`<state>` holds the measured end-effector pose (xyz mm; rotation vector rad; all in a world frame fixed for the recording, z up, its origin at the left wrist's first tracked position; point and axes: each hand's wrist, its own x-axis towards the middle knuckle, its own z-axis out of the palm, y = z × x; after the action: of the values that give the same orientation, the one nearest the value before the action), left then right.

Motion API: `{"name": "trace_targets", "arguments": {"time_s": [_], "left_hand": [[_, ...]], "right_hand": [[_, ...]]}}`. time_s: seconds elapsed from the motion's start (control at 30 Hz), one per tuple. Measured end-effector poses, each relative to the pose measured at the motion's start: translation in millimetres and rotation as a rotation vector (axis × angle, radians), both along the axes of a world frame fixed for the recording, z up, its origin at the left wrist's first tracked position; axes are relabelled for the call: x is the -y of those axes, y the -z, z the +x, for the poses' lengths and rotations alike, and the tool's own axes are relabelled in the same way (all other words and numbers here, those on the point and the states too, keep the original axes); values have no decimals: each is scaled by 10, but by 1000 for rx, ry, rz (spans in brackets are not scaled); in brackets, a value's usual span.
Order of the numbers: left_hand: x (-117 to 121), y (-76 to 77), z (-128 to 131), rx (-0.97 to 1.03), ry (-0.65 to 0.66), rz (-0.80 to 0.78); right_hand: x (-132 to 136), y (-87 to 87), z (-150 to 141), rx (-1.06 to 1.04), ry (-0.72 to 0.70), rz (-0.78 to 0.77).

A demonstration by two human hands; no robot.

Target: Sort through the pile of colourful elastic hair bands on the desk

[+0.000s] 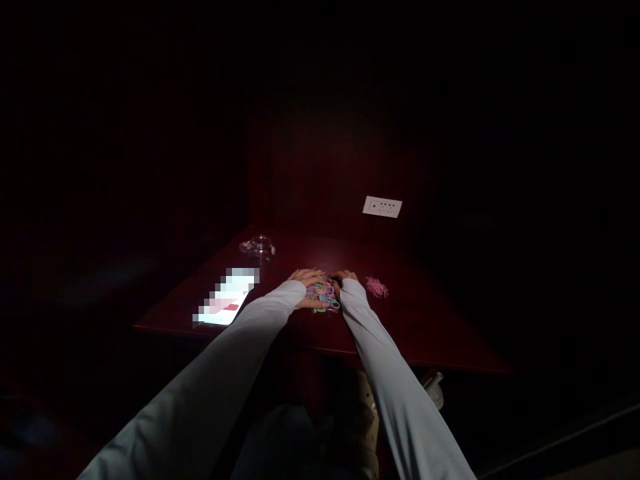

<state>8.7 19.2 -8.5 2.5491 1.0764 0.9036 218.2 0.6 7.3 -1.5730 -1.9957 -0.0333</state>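
Note:
A heap of colourful small rings (324,295), which look like hair ties in pink, green and purple, lies on the dark red table. My left hand (306,285) rests against its left side, fingers stretched over the far edge and thumb apart along the near edge. On the far right side of the heap, my right hand (345,277) touches it with bent, loose fingers, partly hidden by the sleeve. Neither hand visibly grips a single piece. To the right of my right hand sits a smaller heap of thin pink pieces (377,287), untouched.
A lit phone (227,298) lies at the left of the table (425,333). Behind it stands a clear round container (261,245) with small pale things beside it. A white socket plate (383,207) is on the back wall. The surroundings are very dark.

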Motion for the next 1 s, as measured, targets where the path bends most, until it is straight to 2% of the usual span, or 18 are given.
{"name": "trace_targets", "arguments": {"time_s": [0.17,0.47,0.73,1.0], "left_hand": [[-58,-3,5,111,45,-3],[-28,-147,-46,239,96,-21],[-10,-220,-93,293,-82,49],[25,-286,-132,311,-182,45]], "right_hand": [[2,31,14,-95,-10,33],[35,-44,-60,-174,-20,-1],[87,-76,-96,-162,18,28],[149,-108,-123,-166,20,15]]}}
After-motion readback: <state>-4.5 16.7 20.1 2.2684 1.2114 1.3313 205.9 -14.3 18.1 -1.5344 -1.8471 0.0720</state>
